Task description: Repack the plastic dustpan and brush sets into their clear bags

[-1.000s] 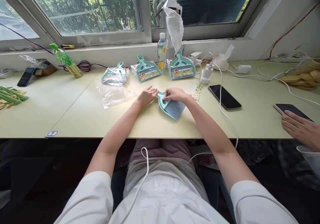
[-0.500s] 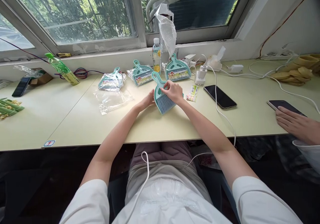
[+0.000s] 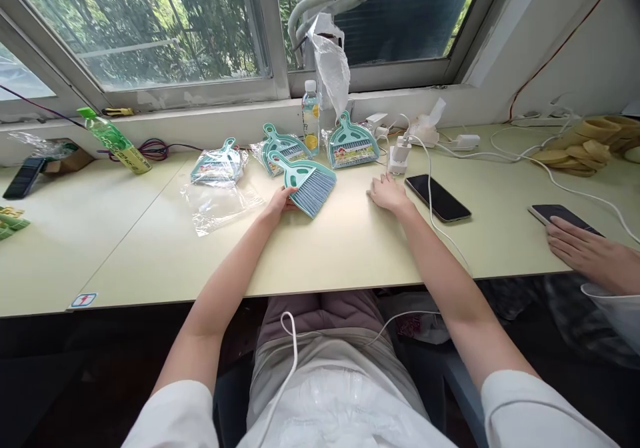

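Note:
My left hand (image 3: 281, 201) grips a small teal brush (image 3: 306, 183) by its lower edge and holds it tilted just above the pale table (image 3: 350, 248); its handle points up and to the left, its grey-blue bristles to the right. My right hand (image 3: 387, 194) lies apart from the brush on the table, fingers stretched to the left, just left of a black phone (image 3: 437, 197). Nothing shows in that hand. An empty clear plastic sleeve (image 3: 220, 201) lies to the left of my left hand.
Three packaged teal dustpan sets (image 3: 219, 165) (image 3: 280, 143) (image 3: 353, 145) line the back, with a water bottle (image 3: 310, 115) between two. A green bottle (image 3: 113, 140) lies far left. A white charger (image 3: 399, 155) and cables trail right. Another person's hand (image 3: 583, 251) rests on a second phone (image 3: 557, 215).
My right hand let go of the brush and moved right onto the table. My left hand took the brush and carried it left and away, turning the bristles rightward.

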Available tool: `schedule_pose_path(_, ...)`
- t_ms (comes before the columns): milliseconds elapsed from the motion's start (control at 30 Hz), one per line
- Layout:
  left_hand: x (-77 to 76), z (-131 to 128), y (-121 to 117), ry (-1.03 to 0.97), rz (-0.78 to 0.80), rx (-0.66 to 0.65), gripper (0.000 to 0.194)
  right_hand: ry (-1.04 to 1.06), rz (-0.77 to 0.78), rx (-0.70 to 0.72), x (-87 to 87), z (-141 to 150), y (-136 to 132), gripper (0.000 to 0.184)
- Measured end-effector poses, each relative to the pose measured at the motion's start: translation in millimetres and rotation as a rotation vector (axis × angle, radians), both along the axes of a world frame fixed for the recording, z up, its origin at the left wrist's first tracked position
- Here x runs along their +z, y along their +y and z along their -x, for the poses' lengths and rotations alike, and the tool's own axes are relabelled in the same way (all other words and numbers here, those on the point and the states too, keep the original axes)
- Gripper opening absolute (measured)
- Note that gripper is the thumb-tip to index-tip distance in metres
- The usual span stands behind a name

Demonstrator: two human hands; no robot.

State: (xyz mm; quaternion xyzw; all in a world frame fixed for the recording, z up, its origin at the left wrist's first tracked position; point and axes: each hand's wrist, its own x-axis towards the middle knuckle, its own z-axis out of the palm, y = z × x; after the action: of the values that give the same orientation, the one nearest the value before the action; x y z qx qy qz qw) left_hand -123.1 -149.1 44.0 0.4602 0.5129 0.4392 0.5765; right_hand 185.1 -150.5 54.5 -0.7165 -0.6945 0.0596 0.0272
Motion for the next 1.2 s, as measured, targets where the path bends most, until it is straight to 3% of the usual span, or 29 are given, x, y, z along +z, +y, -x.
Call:
schedule_pose_path(100, 0.0, 1.5, 2.2, 0.022, 0.002, 0.026, 0.029, 0.139, 0.186, 0.114, 1.5, -22.6, -6.3, 0.057)
schedule_pose_path(200, 0.6, -0.7, -0.1, 0.042, -0.013, 0.010, 0.029, 0.276, 0.200, 0.265, 7.2, -36.1, -9.0, 0.060)
schedule_pose_path(267, 1.3, -2.4, -2.2, 0.048, -0.017, -0.006, 0.029, 0.255, 0.164, 0.301, 6.3, -38.3, -6.7, 0.070)
schedule_pose_path(400, 1.8, -3.8, -3.7, 0.051, -0.013, -0.011, 0.028, 0.166, 0.058, 0.235, -8.4, -32.8, 4.6, 0.073)
schedule_pose_path(600, 0.7, -3.0, -4.3, 0.042, -0.037, -0.012, 0.031, 0.511, -0.238, 0.254, -28.5, -15.7, 17.9, 0.042)
schedule_pose_path(767, -1.6, -13.8, -13.3, -0.032, -0.045, 0.003, 0.032, 0.836, -0.498, 0.248, -24.3, 24.4, 10.2, 0.062)
schedule_pose_path(900, -2.3, -30.3, -26.4, -0.132, -0.113, -0.045, 0.034, 0.699, -0.581, 0.248, -23.0, 66.0, -11.1, 0.067)
schedule_pose_path(1033, -0.6, -41.5, -37.7, -0.190, -0.185, -0.111, 0.041, 0.550, -0.437, 0.300, -31.3, 95.0, -26.2, 0.072)
schedule_pose_path(1200, -0.7, -44.8, -43.2, -0.157, -0.202, -0.140, 0.049, 0.511, -0.311, 0.359, -37.9, 98.4, -24.9, 0.074)
